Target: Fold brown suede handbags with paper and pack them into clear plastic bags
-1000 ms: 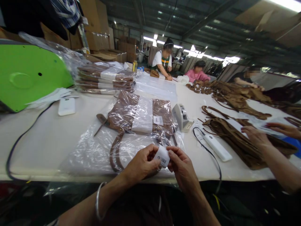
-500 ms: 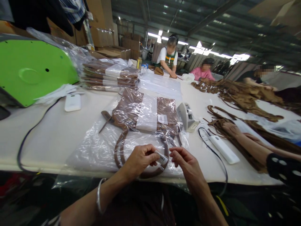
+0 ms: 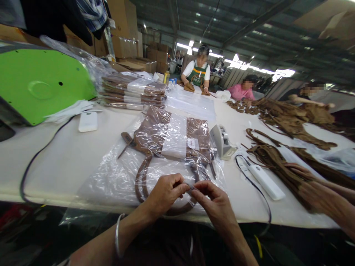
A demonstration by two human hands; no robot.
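1. Grey tape dispenser [image 3: 223, 142] stands just beside the brown bag [image 3: 151, 129]; round-backed green machine [image 3: 47, 83] sits far left;
2. Bag lies flat under glossy, crinkled plastic [image 3: 111, 179]; its handles [image 3: 138, 181] curve nearer;
3. Left hand [image 3: 167, 190] and right hand [image 3: 215, 199] pinch the small label [image 3: 190, 187] between fingertips [image 3: 185, 187], mostly hiding it.

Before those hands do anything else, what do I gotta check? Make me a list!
1. Left hand gripping the small label: ok.
2. Right hand at the label too: ok.
3. Label's printing readable: cannot tell, too small and covered by fingers.
4. White band across the brown bag: ok.
5. Clear plastic lying smooth: not ok, it's wrinkled.
6. Plastic sealed: cannot tell.
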